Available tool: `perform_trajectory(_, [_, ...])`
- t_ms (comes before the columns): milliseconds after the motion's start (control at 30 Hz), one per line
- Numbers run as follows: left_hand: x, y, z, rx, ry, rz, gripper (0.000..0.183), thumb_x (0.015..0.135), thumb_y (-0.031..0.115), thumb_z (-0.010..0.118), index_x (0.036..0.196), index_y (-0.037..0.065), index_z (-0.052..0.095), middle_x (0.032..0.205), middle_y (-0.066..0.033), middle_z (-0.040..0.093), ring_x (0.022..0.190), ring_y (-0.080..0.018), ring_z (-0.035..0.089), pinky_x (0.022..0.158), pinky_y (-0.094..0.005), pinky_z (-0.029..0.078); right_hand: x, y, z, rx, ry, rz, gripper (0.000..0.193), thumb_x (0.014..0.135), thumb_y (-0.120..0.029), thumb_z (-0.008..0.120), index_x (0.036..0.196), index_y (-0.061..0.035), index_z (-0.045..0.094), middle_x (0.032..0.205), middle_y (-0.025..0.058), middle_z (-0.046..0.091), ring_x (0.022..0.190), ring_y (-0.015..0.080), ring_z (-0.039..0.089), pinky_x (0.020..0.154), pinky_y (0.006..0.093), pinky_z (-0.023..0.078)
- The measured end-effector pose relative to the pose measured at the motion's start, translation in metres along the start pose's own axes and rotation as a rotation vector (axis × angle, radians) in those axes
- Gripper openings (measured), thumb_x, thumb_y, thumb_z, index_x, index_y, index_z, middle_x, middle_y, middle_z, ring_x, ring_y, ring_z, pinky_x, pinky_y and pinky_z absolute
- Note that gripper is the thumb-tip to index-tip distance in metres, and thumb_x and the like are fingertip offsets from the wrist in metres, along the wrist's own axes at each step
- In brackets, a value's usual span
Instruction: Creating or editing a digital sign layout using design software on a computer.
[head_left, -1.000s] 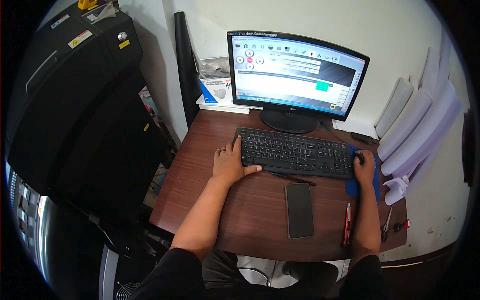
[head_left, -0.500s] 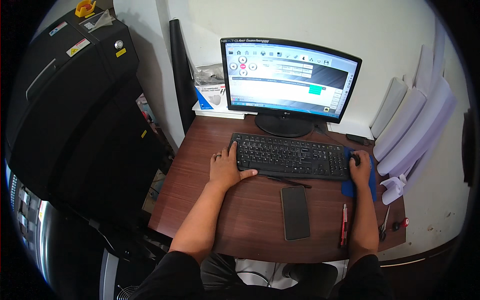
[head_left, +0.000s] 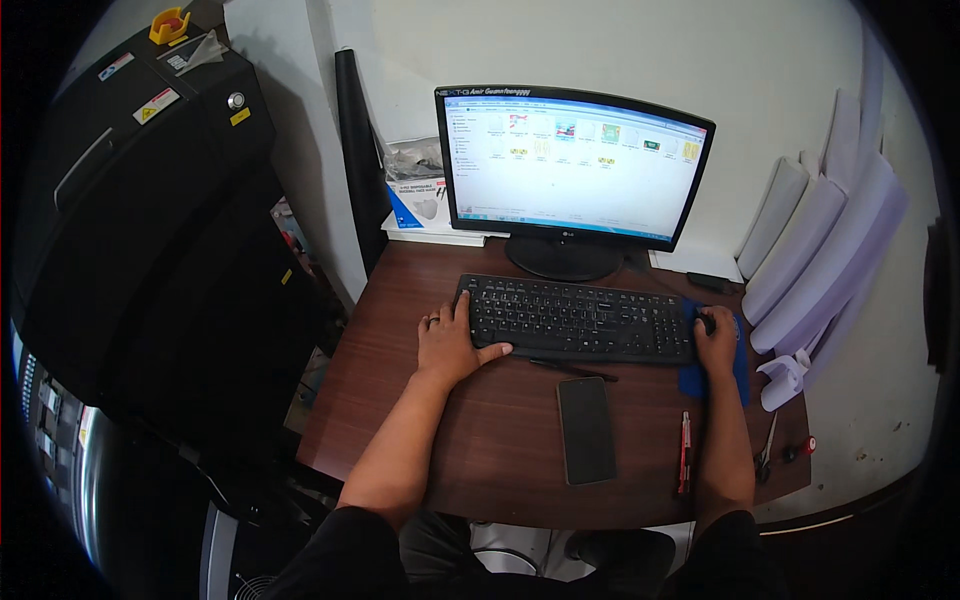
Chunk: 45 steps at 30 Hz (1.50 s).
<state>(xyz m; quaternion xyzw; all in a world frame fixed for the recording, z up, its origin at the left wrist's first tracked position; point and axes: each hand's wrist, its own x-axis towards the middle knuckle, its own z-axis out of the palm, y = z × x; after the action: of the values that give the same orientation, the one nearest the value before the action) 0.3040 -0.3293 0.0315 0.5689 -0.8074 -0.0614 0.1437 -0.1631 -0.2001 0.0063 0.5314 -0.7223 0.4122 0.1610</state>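
My left hand (head_left: 445,345) lies at the left end of a black keyboard (head_left: 575,325), its fingers along the edge and the thumb stretched out by the front corner. A ring is on one finger. At the keyboard's right end my right hand (head_left: 717,350) is curled over a black computer mouse (head_left: 707,323), mostly hidden under it. The mouse sits on a blue mouse pad (head_left: 742,375). Behind the keyboard stands a black monitor (head_left: 570,180), whose screen shows a file window with small picture thumbnails on white.
On the brown desk (head_left: 490,450) lie a dark phone (head_left: 588,430), a black pen (head_left: 572,371), a red slim tool (head_left: 685,445) and scissors (head_left: 767,450). White paper rolls (head_left: 825,250) lean at the right wall. A large black machine (head_left: 150,250) stands left.
The screen has switched from a control panel with round buttons to a file window with thumbnails. Both hands stay in place; the view has shifted slightly.
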Motion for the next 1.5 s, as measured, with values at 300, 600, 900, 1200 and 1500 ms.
perform_trajectory(300, [0.000,0.004,-0.006,0.015,-0.041,-0.020,0.129,0.066,0.086,0.068,0.157,0.003,0.028,0.150,-0.0252,0.044,0.139,-0.0435,0.043,0.116,-0.0542,0.031,0.001,0.005,0.002,0.013,-0.006,-0.018,0.025,0.078,-0.003,0.072,0.102,-0.0018,0.065,0.110,0.0161,0.063,0.105,0.0356,0.063,0.094,0.0415,0.050])
perform_trajectory(600, [-0.001,0.005,-0.008,0.035,-0.048,-0.025,0.128,0.067,0.086,0.067,0.157,0.003,0.030,0.151,-0.0230,0.044,0.139,-0.0416,0.044,0.115,-0.0538,0.032,0.000,0.005,0.002,0.071,-0.030,-0.028,0.024,0.079,-0.003,0.072,0.102,-0.0014,0.065,0.110,0.0163,0.063,0.106,0.0355,0.063,0.095,0.0411,0.050])
perform_trajectory(900, [0.001,0.003,-0.004,0.028,-0.042,-0.014,0.127,0.067,0.085,0.068,0.157,0.003,0.030,0.151,-0.0235,0.043,0.140,-0.0425,0.043,0.115,-0.0541,0.031,0.000,0.007,0.004,0.048,-0.026,-0.023,0.025,0.079,-0.003,0.071,0.103,-0.0014,0.064,0.111,0.0171,0.062,0.106,0.0359,0.062,0.095,0.0418,0.049])
perform_trajectory(1200, [0.001,0.006,-0.007,0.029,-0.068,-0.037,0.129,0.066,0.087,0.067,0.157,0.004,0.030,0.150,-0.0252,0.044,0.140,-0.0449,0.043,0.115,-0.0543,0.032,0.000,0.006,0.003,0.032,0.008,-0.016,0.025,0.079,-0.002,0.071,0.103,-0.0011,0.064,0.111,0.0171,0.063,0.104,0.0360,0.063,0.094,0.0413,0.049])
perform_trajectory(1500, [0.000,0.004,-0.005,0.025,-0.069,-0.033,0.128,0.067,0.087,0.066,0.157,0.004,0.030,0.152,-0.0243,0.042,0.141,-0.0430,0.041,0.117,-0.0537,0.029,0.001,0.005,0.003,0.038,0.017,-0.031,0.023,0.079,-0.002,0.074,0.101,-0.0005,0.066,0.108,0.0164,0.065,0.102,0.0343,0.065,0.091,0.0406,0.051])
